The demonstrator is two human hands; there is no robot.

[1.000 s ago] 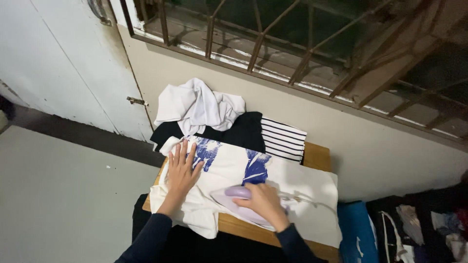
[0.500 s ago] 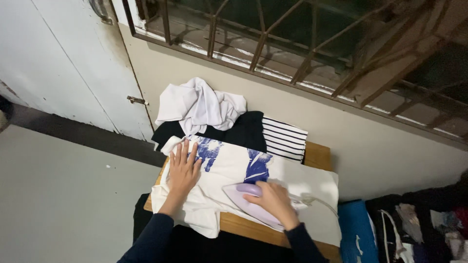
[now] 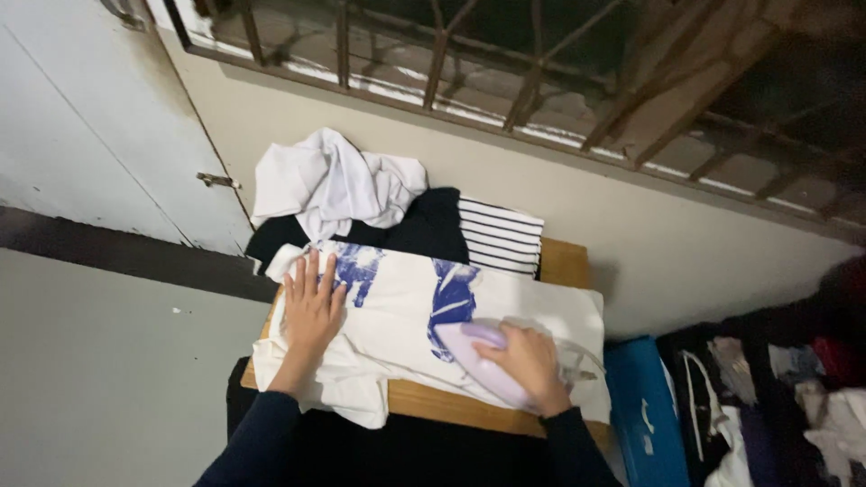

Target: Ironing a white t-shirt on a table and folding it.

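A white garment with a blue print [image 3: 406,311] lies spread over a small wooden table [image 3: 564,263]. My left hand [image 3: 312,305] rests flat on its left part, fingers spread, pressing the cloth down. My right hand [image 3: 532,359] grips the handle of a pale purple iron [image 3: 478,356] that sits on the right half of the garment, its tip pointing left towards the blue print. The iron's white cord [image 3: 582,361] trails off to the right.
A crumpled white cloth [image 3: 329,185], a black garment [image 3: 424,230] and a black-and-white striped piece [image 3: 499,236] are piled at the table's far edge against the wall. A barred window runs above. A blue bag [image 3: 642,415] and heaped clothes [image 3: 785,397] lie at the right.
My right hand has slid the iron rightward across the garment. My left hand has stayed flat on the cloth. The camera view has shifted slightly.
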